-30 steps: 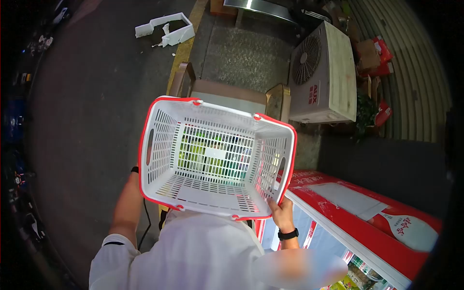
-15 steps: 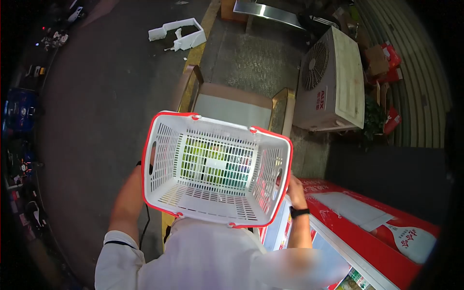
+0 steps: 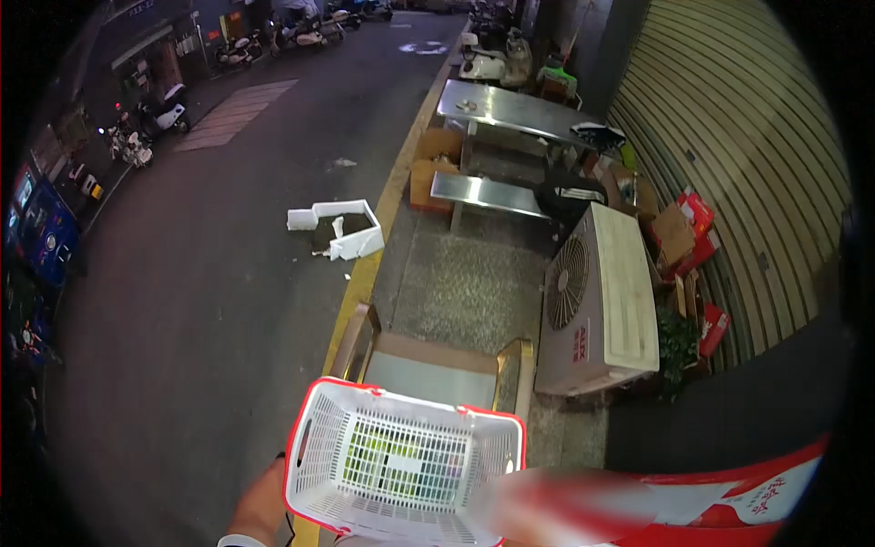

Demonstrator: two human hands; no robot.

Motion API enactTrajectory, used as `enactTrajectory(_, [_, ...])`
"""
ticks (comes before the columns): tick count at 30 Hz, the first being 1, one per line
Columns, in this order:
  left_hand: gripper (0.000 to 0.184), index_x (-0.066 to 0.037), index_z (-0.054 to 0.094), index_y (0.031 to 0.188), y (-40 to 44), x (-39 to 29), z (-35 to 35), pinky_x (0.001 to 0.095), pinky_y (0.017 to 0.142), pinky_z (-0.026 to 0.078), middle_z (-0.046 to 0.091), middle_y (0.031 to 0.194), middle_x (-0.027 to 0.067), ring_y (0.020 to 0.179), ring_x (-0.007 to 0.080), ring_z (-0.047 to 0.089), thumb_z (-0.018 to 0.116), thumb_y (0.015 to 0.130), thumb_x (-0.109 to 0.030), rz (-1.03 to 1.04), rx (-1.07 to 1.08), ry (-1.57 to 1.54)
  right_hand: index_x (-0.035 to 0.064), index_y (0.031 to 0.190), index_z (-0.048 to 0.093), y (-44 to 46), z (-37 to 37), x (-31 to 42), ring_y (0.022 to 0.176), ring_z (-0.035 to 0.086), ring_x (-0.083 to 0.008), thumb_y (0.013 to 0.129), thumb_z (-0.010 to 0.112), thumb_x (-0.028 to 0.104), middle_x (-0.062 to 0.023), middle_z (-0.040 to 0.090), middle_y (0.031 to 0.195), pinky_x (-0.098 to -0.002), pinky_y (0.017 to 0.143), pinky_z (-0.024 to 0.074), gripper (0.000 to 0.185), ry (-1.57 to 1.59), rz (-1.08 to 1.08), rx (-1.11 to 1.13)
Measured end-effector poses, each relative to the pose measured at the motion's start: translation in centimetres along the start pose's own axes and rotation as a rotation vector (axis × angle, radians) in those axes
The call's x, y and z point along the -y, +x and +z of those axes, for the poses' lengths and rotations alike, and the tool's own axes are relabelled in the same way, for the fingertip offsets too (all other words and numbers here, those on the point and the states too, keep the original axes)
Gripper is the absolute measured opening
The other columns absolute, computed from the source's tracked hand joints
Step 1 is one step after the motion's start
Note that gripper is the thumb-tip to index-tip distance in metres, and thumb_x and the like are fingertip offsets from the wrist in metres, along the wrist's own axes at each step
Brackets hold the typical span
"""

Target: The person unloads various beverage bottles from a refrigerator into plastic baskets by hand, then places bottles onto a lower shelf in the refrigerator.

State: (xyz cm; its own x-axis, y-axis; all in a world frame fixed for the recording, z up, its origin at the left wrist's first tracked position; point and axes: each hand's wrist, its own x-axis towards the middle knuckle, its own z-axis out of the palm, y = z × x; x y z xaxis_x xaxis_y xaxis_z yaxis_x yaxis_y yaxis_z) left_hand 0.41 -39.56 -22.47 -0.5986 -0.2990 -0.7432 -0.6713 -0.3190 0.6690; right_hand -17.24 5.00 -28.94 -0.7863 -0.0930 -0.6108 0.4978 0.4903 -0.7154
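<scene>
A white plastic shopping basket (image 3: 383, 520) with a red rim is held up in front of me at the bottom of the view. It looks empty, and green and purple patches show through its slotted bottom. My left hand (image 3: 269, 488) is at the basket's left side, closed on it near the handle slot; the rim hides most of its fingers. On the right side, a blurred patch covers the basket's corner and the place of my right hand, so its fingers cannot be made out. Beyond the basket stands a chair (image 3: 428, 378) with a pale seat and brown armrests.
An outdoor air-conditioner unit (image 3: 629, 301) stands right of the chair, by a roller shutter (image 3: 747, 155). Metal benches (image 3: 492, 193) and cardboard boxes lie ahead. Broken white foam (image 3: 360, 242) sits on the road. A red-and-white cabinet (image 3: 729, 501) is at lower right.
My view has tilted up, showing more of the street, parked scooters and a metal table. The basket and chair now sit lower in the picture; my left hand stays at the basket.
</scene>
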Motion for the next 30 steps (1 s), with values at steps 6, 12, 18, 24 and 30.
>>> enactTrajectory(6, [0.048,0.001,0.057,0.132,1.2,0.0,0.3,0.0408,0.098,0.051,0.066,0.123,0.0195,0.114,0.029,0.064,0.052,0.102,-0.036,-0.011,0.001,-0.002,0.0026,0.12,0.067,2.2,0.0,0.3,0.083,0.066,-0.0157,0.104,0.048,0.046,-0.0058,0.072,0.097,-0.0324,0.073,0.0543,0.05,0.026,0.0,-0.019])
enactTrajectory(12, [0.048,0.001,0.057,0.132,2.3,0.1,0.5,0.0408,0.099,0.051,0.066,0.124,0.0191,0.115,0.0286,0.064,0.051,0.103,-0.037,0.005,-0.003,0.001,0.0026,0.121,0.067,2.8,0.0,0.4,0.084,0.066,-0.0159,0.104,0.047,0.046,-0.006,0.072,0.098,-0.0326,0.073,0.0542,0.05,0.053,0.001,-0.038])
enactTrajectory(18, [0.048,0.0,0.057,0.133,3.8,4.1,1.2,0.0408,0.099,0.051,0.065,0.125,0.0188,0.115,0.0282,0.064,0.051,0.103,-0.037,0.068,-0.006,0.01,0.0026,0.121,0.066,2.2,-0.6,-4.6,0.085,0.066,-0.0162,0.104,0.047,0.046,-0.0062,0.072,0.099,-0.0328,0.074,0.054,0.051,0.088,-0.039,-0.052])
enactTrajectory(24, [0.048,0.0,0.057,0.133,6.5,6.7,1.9,0.0409,0.099,0.051,0.065,0.125,0.0184,0.116,0.0278,0.063,0.05,0.103,-0.037,0.116,-0.032,-0.013,0.0025,0.121,0.066,2.4,-1.8,-6.4,0.086,0.066,-0.0164,0.104,0.047,0.047,-0.0063,0.072,0.099,-0.033,0.075,0.0539,0.051,0.183,-0.021,-0.083])
enactTrajectory(30, [0.048,0.0,0.056,0.134,9.7,10.4,2.4,0.0409,0.099,0.051,0.065,0.126,0.018,0.116,0.0274,0.063,0.05,0.103,-0.037,0.194,-0.037,-0.035,0.0025,0.122,0.066,3.6,-2.3,-7.8,0.087,0.066,-0.0167,0.104,0.046,0.047,-0.0065,0.072,0.1,-0.0332,0.076,0.0538,0.052,0.275,-0.047,-0.114])
